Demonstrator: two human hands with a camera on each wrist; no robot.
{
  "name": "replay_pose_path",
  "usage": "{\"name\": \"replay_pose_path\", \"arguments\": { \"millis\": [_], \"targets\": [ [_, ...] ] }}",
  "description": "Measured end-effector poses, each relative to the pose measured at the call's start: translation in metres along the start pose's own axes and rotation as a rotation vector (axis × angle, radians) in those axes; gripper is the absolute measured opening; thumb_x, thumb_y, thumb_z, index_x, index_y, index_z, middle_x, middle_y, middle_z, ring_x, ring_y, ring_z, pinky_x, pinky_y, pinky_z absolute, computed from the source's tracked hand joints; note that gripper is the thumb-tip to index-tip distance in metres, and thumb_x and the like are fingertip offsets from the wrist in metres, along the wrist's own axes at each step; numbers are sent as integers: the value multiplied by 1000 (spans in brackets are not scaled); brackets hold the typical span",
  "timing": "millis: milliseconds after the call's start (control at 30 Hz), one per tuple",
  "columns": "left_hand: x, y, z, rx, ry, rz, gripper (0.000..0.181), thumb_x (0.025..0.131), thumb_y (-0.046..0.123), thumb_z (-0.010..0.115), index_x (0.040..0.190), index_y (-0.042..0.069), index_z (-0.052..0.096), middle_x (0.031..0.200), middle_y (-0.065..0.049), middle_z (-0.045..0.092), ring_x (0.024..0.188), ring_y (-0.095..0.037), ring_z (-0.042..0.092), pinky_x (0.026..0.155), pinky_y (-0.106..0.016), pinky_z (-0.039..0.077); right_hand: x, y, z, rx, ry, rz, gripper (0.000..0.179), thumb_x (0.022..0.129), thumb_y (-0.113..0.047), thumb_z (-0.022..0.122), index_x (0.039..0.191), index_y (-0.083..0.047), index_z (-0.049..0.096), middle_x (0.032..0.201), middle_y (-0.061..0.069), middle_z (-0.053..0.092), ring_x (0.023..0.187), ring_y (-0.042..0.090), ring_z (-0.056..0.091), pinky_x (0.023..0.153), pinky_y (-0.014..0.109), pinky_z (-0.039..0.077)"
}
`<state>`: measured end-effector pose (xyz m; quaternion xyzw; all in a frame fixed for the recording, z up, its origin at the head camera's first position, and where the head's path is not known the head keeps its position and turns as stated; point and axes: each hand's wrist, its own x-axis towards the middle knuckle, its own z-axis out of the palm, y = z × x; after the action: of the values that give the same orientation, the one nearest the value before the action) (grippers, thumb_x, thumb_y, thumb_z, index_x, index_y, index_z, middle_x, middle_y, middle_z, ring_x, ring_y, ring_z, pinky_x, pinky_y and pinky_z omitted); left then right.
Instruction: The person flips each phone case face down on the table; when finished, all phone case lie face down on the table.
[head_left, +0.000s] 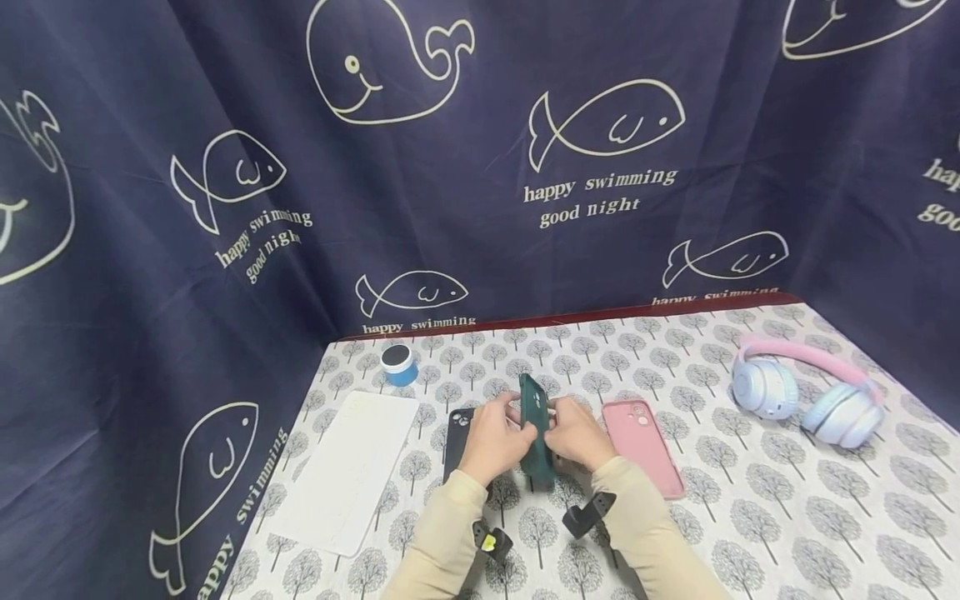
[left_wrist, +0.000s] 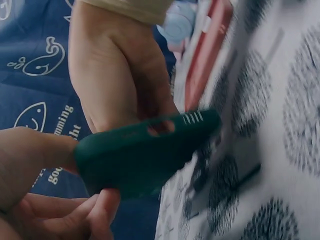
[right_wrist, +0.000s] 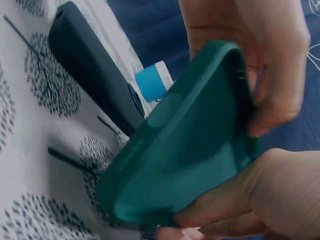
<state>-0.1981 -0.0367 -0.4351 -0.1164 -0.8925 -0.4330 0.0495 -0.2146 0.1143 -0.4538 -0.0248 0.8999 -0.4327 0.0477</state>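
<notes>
A dark green phone case is held up on edge above the table, gripped from both sides. My left hand holds its left edge between thumb and fingers. My right hand grips its right edge. In the left wrist view the green case shows its port cut-outs, pinched by my left hand, with the right hand behind it. The right wrist view shows the hollow inside of the case, my right hand below it and the left hand above.
A black phone case lies left of the hands, a pink case to the right. A white flat pad sits at the left, a blue-white round speaker behind it, pink-blue headphones at the right. Dark printed cloth walls the table.
</notes>
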Motion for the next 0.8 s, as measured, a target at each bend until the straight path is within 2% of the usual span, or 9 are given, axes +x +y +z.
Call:
{"name": "replay_pose_path", "arguments": {
  "millis": [133,233,300,400,467,533,633,700,800],
  "targets": [
    [0,2,1,-36,-14,3,50,76,12,73,124,-3,64,81,1,65,62,-4,59,58,-23,49,3,3,5,48,-11,11,55,74,6,65,128,13,56,72,9,63,56,17,56,51,29,45],
    [-1,2,4,-27,-13,12,49,76,12,76,121,-4,65,80,0,66,62,-4,59,57,-23,49,6,8,9,21,-5,2,49,74,5,64,122,12,61,81,13,65,58,18,54,54,31,46],
    [0,0,8,-13,-21,16,49,77,14,77,121,-3,66,81,-1,66,61,-3,57,57,-22,48,7,11,11,-18,5,-16,44,74,4,63,117,12,64,90,17,67,61,20,55,61,35,49],
    [-1,-2,13,0,-25,29,49,77,16,77,120,-5,66,82,-1,65,62,-3,57,56,-21,47,9,14,13,-79,19,-46,40,74,2,63,113,12,66,103,21,68,77,27,62,79,45,52],
    [-1,-2,15,3,-23,25,48,77,17,77,119,-4,67,81,0,64,62,-2,56,56,-21,47,10,16,14,-100,27,-57,39,74,3,62,112,12,66,109,24,67,92,34,64,90,51,49],
    [-1,-2,15,-4,-17,23,49,76,17,77,119,-5,66,81,1,64,62,-2,57,56,-21,48,11,17,15,-112,25,-58,39,74,4,62,112,11,66,112,25,66,101,38,63,94,54,47],
    [-1,-3,15,-1,-15,6,49,77,19,77,119,-4,67,81,1,65,62,-1,58,57,-21,48,10,16,14,-114,16,-63,37,75,5,62,111,10,67,108,23,68,94,35,65,90,52,49],
    [0,-4,15,0,-14,-2,45,79,19,76,118,-2,68,81,2,66,61,-1,59,57,-22,48,9,15,11,-112,13,-69,33,77,4,63,109,10,68,99,20,70,79,28,64,80,47,53],
    [2,-6,12,-22,-2,-20,33,89,16,67,117,-2,69,81,1,67,62,-3,59,58,-23,49,8,9,5,-64,35,-72,29,85,0,62,111,10,68,85,12,70,59,20,60,63,38,53]
  ]
}}
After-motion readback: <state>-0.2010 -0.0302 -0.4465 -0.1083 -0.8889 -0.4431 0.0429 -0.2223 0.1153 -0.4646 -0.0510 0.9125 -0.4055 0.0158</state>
